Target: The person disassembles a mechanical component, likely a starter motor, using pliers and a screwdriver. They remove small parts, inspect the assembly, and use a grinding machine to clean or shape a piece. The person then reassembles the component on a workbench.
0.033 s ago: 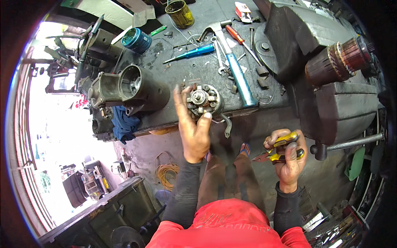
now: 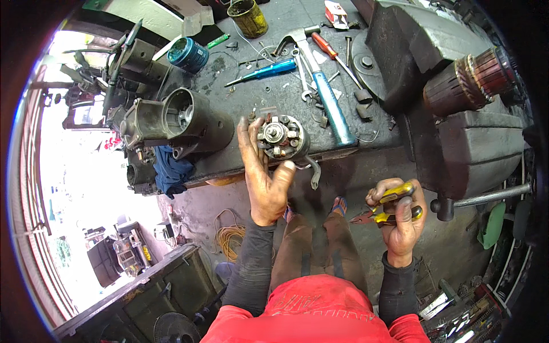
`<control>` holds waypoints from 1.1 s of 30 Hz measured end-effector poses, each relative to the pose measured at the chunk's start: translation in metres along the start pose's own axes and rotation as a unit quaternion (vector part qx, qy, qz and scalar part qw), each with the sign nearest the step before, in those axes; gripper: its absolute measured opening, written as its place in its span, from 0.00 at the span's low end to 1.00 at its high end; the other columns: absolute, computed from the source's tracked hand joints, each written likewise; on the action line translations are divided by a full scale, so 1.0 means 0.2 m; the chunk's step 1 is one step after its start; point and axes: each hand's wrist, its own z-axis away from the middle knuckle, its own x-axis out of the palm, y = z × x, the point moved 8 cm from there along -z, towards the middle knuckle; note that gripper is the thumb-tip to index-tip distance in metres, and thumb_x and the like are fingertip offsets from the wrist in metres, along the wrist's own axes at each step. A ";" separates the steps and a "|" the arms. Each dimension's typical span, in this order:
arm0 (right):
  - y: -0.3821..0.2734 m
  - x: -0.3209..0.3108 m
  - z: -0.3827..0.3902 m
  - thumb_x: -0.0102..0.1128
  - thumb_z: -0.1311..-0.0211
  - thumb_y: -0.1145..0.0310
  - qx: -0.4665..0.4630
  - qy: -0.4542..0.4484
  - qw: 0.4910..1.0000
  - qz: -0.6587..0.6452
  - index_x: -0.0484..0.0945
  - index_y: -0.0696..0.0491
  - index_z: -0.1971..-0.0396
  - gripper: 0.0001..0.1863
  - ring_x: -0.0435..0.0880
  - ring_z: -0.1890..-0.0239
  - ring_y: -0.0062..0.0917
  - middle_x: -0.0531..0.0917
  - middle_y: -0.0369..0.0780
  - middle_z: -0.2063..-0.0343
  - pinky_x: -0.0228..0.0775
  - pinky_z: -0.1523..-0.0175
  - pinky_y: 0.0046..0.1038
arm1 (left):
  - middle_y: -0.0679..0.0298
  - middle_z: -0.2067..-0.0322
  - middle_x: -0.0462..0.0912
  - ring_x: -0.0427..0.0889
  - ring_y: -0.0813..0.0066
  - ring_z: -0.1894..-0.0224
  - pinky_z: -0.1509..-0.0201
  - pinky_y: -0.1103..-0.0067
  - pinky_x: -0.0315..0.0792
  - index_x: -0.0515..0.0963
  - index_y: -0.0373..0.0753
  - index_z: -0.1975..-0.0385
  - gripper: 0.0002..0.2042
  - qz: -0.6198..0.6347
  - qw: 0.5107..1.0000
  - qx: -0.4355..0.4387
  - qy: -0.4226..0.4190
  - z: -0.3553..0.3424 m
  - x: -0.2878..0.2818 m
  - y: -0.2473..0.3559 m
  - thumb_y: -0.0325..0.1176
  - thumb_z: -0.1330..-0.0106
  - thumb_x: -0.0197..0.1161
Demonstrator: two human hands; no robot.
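Note:
My left hand point(image 2: 266, 186) is wrapped round the side of a round motor part point(image 2: 280, 137) at the bench's near edge. Its fingers lie along the left side and the thumb presses at the near rim. The part's upper face shows a central shaft end with metal brush holders around it, and a grey lead point(image 2: 314, 174) hangs over the edge. Off the bench to the right, my right hand point(image 2: 400, 220) grips pliers point(image 2: 394, 197) with yellow-and-black handles. Their handles are spread, and the jaws point left, touching nothing.
A grey starter housing point(image 2: 186, 123) stands left on the bench point(image 2: 240, 97). Beyond the motor part lie a blue screwdriver point(image 2: 269, 71), a wrench point(image 2: 302, 77), a blue-handled hammer point(image 2: 331, 108) and a red screwdriver point(image 2: 326, 47). At right, a large vise point(image 2: 486, 137) carries a copper-wound armature point(image 2: 457, 88).
My left thumb has shifted slightly toward me along the motor part's rim. The right hand and the pliers stay nearly still.

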 end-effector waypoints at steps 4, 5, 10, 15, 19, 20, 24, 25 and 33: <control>0.07 -0.02 0.03 0.64 0.23 0.52 0.014 0.011 1.000 -0.001 0.67 0.54 0.60 0.22 0.84 0.60 0.29 0.83 0.47 0.61 0.79 0.49 0.33 | 0.50 0.31 0.66 0.73 0.60 0.32 0.28 0.67 0.72 0.51 0.35 0.21 0.60 -0.226 0.973 0.042 0.012 -0.05 -0.03 -0.07 0.36 0.51 0.89; 0.09 -0.03 0.04 0.65 0.24 0.52 0.016 0.016 1.000 0.004 0.67 0.54 0.60 0.22 0.84 0.60 0.29 0.83 0.47 0.61 0.79 0.49 0.34 | 0.50 0.34 0.70 0.77 0.61 0.36 0.31 0.68 0.74 0.52 0.34 0.22 0.58 -0.193 0.981 0.029 0.013 -0.08 -0.04 -0.10 0.34 0.50 0.88; 0.24 -0.05 0.10 0.68 0.27 0.53 0.037 0.049 0.998 -0.021 0.65 0.54 0.61 0.23 0.82 0.61 0.30 0.82 0.47 0.62 0.78 0.50 0.37 | 0.57 0.47 0.84 0.85 0.70 0.46 0.38 0.71 0.80 0.66 0.32 0.35 0.42 -0.094 0.994 -0.044 -0.017 -0.26 -0.11 -0.19 0.31 0.48 0.87; 0.45 -0.06 0.16 0.69 0.29 0.51 0.062 0.076 0.995 -0.027 0.64 0.54 0.62 0.26 0.83 0.64 0.32 0.81 0.49 0.66 0.80 0.53 0.37 | 0.59 0.51 0.87 0.86 0.72 0.50 0.39 0.72 0.80 0.70 0.31 0.42 0.37 -0.096 0.992 -0.066 -0.041 -0.36 -0.13 -0.19 0.32 0.47 0.87; 0.56 -0.09 0.20 0.71 0.30 0.50 0.087 0.089 0.992 -0.020 0.64 0.54 0.62 0.27 0.84 0.64 0.32 0.82 0.48 0.66 0.81 0.52 0.37 | 0.60 0.52 0.86 0.86 0.73 0.50 0.39 0.72 0.80 0.70 0.32 0.42 0.37 -0.085 0.993 -0.071 -0.046 -0.37 -0.14 -0.20 0.32 0.48 0.87; 0.57 -0.10 0.20 0.71 0.30 0.50 0.089 0.093 0.992 -0.018 0.64 0.54 0.62 0.27 0.84 0.64 0.32 0.82 0.48 0.66 0.81 0.52 0.37 | 0.60 0.51 0.85 0.85 0.73 0.50 0.39 0.72 0.80 0.70 0.32 0.42 0.37 -0.073 0.993 -0.073 -0.053 -0.37 -0.14 -0.21 0.32 0.48 0.87; 0.63 -0.11 0.21 0.71 0.29 0.51 0.099 0.102 0.990 -0.015 0.64 0.53 0.62 0.26 0.85 0.64 0.32 0.82 0.48 0.66 0.82 0.53 0.37 | 0.61 0.50 0.84 0.84 0.74 0.48 0.38 0.73 0.79 0.70 0.32 0.40 0.38 -0.038 0.992 -0.105 -0.066 -0.38 -0.14 -0.23 0.32 0.48 0.87; 0.64 -0.11 0.20 0.71 0.29 0.51 0.095 0.099 0.990 -0.013 0.64 0.53 0.62 0.26 0.85 0.64 0.32 0.82 0.48 0.66 0.82 0.53 0.38 | 0.61 0.50 0.84 0.84 0.73 0.48 0.38 0.73 0.79 0.70 0.32 0.40 0.38 -0.038 0.991 -0.112 -0.069 -0.38 -0.14 -0.23 0.32 0.48 0.87; 0.71 -0.11 0.22 0.68 0.26 0.52 0.110 0.091 0.990 -0.008 0.61 0.52 0.62 0.25 0.81 0.67 0.29 0.80 0.46 0.68 0.80 0.55 0.36 | 0.61 0.50 0.85 0.84 0.74 0.48 0.37 0.73 0.79 0.70 0.33 0.40 0.38 -0.067 0.988 -0.111 -0.088 -0.39 -0.15 -0.21 0.30 0.49 0.86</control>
